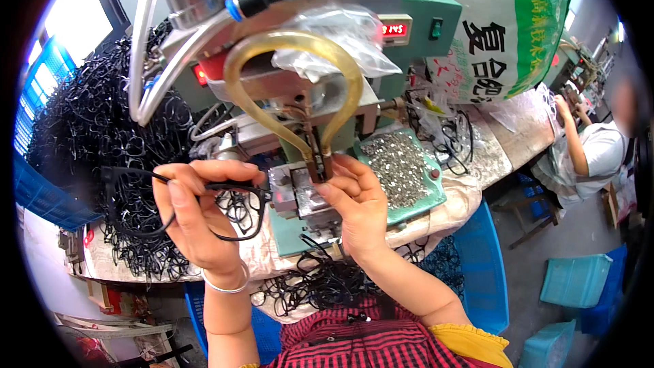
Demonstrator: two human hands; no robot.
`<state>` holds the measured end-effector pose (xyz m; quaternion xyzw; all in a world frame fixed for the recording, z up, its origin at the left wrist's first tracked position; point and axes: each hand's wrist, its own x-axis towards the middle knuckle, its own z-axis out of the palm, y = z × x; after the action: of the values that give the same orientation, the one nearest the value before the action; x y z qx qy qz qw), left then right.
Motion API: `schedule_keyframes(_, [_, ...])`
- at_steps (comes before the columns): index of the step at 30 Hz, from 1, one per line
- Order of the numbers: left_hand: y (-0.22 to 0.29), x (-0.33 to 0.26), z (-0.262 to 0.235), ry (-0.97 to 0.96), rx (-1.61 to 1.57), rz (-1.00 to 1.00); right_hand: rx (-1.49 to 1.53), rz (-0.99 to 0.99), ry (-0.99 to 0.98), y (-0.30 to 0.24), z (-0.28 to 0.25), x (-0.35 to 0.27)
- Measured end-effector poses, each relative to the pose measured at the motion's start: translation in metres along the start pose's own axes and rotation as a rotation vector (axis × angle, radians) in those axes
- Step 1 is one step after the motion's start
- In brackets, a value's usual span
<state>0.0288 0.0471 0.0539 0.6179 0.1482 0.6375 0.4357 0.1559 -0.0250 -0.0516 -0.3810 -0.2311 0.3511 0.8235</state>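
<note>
My left hand (197,221) is closed around a black eyeglass frame (264,208), its two rims facing me just left of the machine's work point. The right end of the frame is beside a small metal block (283,187). My right hand (357,204) has thumb and forefinger closed at the brownish upright jaws (313,163) of the green bench machine (429,17); whatever is between the fingertips, if anything, is too small to tell. A yellowish tube (235,71) loops above the jaws. Right of my right hand, a green tray (426,208) holds many small metal pieces.
A big heap of black eyeglass frames (75,123) fills the left side. More loose frames (320,279) lie at the table's front edge, above blue baskets (487,266). A white-and-green sack (538,27) stands behind right. Another person (593,150) works at far right.
</note>
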Motion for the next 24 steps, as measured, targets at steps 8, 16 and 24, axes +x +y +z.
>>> schedule_keyframes(8, [0.012, -0.063, -0.010, -0.577, -0.528, -0.968, -0.796, -0.306, -0.289, -0.049, -0.022, -0.003])
schedule_keyframes(16, [-0.030, -0.082, 0.015, -0.441, -0.717, -1.446, -0.941, -0.462, 0.340, -0.034, -0.142, 0.042])
schedule_keyframes(24, [-0.031, -0.084, 0.014, -0.401, -0.708, -1.427, -1.831, -0.554, -0.265, -0.017, -0.095, 0.011])
